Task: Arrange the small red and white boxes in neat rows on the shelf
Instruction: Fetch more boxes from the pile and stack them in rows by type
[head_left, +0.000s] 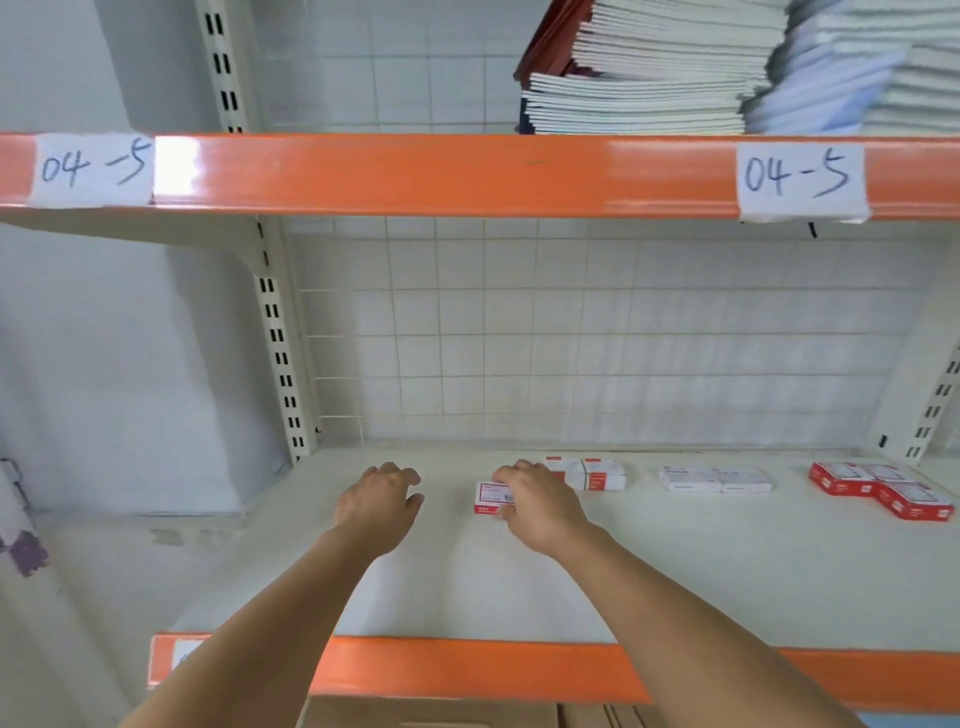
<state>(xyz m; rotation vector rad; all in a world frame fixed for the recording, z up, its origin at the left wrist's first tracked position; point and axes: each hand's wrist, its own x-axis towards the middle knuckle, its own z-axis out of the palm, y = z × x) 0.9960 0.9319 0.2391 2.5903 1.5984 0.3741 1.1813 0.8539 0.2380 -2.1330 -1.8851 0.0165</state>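
Arms reach over the orange shelf edge (467, 667). Our left hand (379, 501) hovers relaxed, holding nothing. Our right hand (537, 501) pinches a small red and white box (489, 498), lying flat, long axis left-right; likely light, stiff card, best gripped by its edges. Farther right, more boxes (589, 473) sit grouped.

Upper shelf beam (415, 174), orange, bearing 2 handwritten paper labels (802, 179) reading "04-5". Stacked notebooks (654, 78) lie on the upper level. A wire grid panel (571, 332) backs the bay; a slotted upright (278, 338) stands at left.
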